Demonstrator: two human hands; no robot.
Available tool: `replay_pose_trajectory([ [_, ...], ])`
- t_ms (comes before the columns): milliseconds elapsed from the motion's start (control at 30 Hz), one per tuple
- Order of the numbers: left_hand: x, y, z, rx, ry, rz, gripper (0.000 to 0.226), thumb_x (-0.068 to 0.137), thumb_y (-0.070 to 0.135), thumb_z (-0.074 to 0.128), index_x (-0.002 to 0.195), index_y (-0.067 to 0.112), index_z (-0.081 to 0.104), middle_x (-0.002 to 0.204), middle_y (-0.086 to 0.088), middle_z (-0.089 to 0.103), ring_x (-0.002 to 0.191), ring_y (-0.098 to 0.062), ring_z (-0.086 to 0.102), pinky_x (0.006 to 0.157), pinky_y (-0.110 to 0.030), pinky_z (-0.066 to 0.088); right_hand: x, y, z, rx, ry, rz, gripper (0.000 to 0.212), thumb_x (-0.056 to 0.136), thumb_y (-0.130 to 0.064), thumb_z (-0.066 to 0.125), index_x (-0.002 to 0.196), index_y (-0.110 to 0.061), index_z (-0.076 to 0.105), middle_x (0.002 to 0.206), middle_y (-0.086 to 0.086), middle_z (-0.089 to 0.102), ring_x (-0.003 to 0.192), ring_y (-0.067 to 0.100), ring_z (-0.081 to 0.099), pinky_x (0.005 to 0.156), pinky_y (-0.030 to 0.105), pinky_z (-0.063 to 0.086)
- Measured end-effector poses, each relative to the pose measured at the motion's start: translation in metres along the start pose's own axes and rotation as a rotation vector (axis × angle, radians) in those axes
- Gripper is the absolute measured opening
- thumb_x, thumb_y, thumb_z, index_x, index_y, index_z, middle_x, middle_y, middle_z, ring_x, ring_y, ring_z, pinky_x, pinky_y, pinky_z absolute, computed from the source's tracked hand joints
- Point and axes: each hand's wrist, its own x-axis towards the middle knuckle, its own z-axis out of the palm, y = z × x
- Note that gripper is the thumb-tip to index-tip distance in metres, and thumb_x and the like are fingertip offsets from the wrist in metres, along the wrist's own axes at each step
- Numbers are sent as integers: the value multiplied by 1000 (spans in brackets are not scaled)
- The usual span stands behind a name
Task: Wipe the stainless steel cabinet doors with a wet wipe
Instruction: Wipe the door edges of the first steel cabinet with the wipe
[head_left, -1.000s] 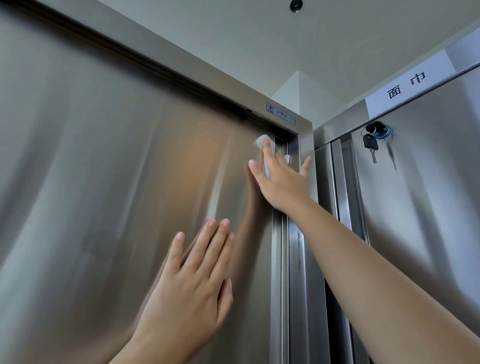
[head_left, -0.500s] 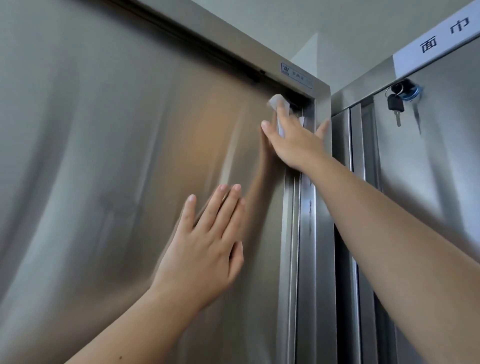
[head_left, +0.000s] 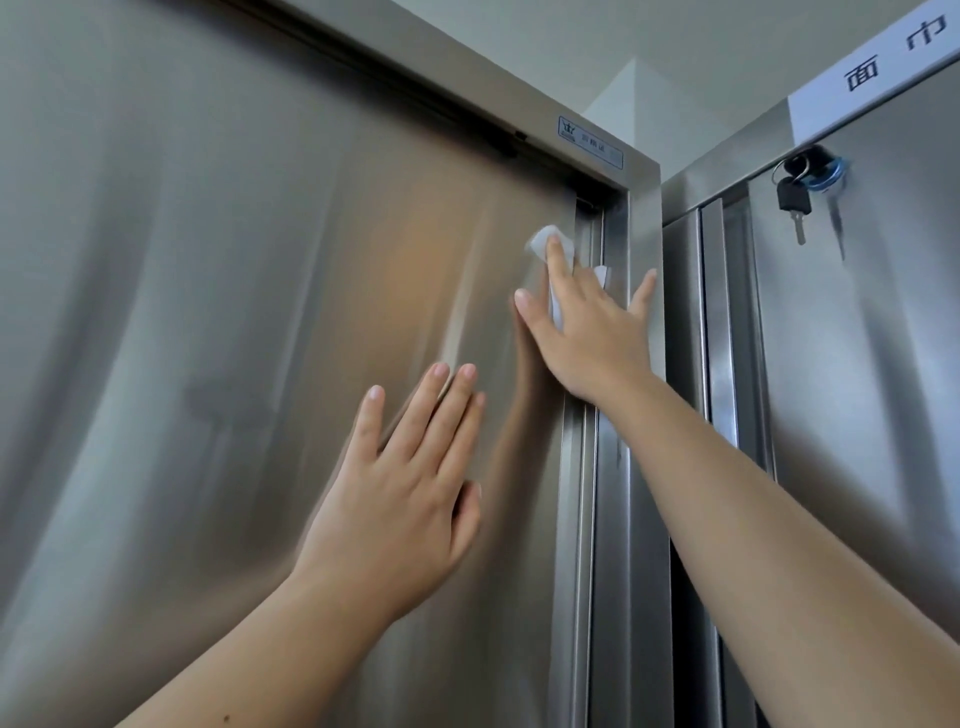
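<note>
Now our right hand (head_left: 587, 338) presses the wet wipe (head_left: 540, 241), fingers straight, at the cabinet door (head_left: 234, 312)'s top right. The rest of the door lies below-left, where our left hand (head_left: 400, 493) rests flat.

Broad flat door (head_left: 208, 338) runs free leftward and low. Top rail (head_left: 467, 83) caps it above; side post (head_left: 644, 218) walls it on the right, the right hand (head_left: 587, 332) spread across door and post. The left hand (head_left: 400, 499) lies flat on the door below-left, in the downward path. Second cabinet (head_left: 883, 389) near right; keys (head_left: 794, 200) hang at its lock.

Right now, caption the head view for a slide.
Right hand presses wet wipe on cabinet door; left hand flat.
</note>
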Motion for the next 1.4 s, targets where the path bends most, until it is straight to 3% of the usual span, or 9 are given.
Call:
replay_pose_trajectory([
  [167, 0, 0, -1, 16, -8, 4, 59, 85, 31, 34, 134, 1, 47, 146, -15, 36, 135, -31, 34, 102, -57, 31, -40, 4, 5, -80, -36, -79, 75, 86, -64, 3, 149, -25, -4, 152, 4, 27, 138, 22, 27, 105, 53, -21],
  [400, -1, 0, -2, 32, -19, 11, 59, 86, 30, 32, 135, 1, 46, 147, -15, 34, 136, -31, 32, 103, -57, 30, -13, -3, 2, -1, -18, -1, 67, 93, -59, 11, 149, -26, -2, 154, 5, 23, 140, 21, 21, 105, 54, -21],
  [600, 1, 0, -3, 46, -57, 21, 60, 87, 31, 30, 138, 0, 42, 148, -16, 32, 137, -31, 30, 104, -56, 29, -64, -8, 8, -16, -27, -26, 72, 90, -59, 8, 150, -22, -3, 155, 6, 21, 141, 22, 19, 105, 49, -19],
  [833, -5, 4, -6, 17, -76, 32, 59, 88, 31, 29, 136, 0, 44, 147, -17, 34, 136, -32, 31, 106, -55, 26, -125, -17, 11, -54, -121, -44, 74, 87, -59, 0, 148, -19, -11, 156, 7, 14, 144, 22, 10, 101, 44, -26],
  [1067, -35, 27, -6, -33, -80, 6, 58, 88, 30, 30, 137, 2, 43, 148, -15, 32, 138, -30, 28, 107, -54, 22, -169, -24, 16, -38, -171, -39, 69, 90, -58, 4, 141, -20, -20, 157, 7, 11, 144, 22, 8, 99, 43, -33],
  [1400, -83, 52, -7, -74, -132, 36, 57, 88, 29, 31, 137, 2, 43, 147, -15, 34, 136, -31, 30, 108, -51, 16, -227, -32, 22, -2, -207, -10, 66, 93, -55, 14, 145, -18, -5, 154, 9, 23, 142, 24, 20, 105, 46, -26],
])
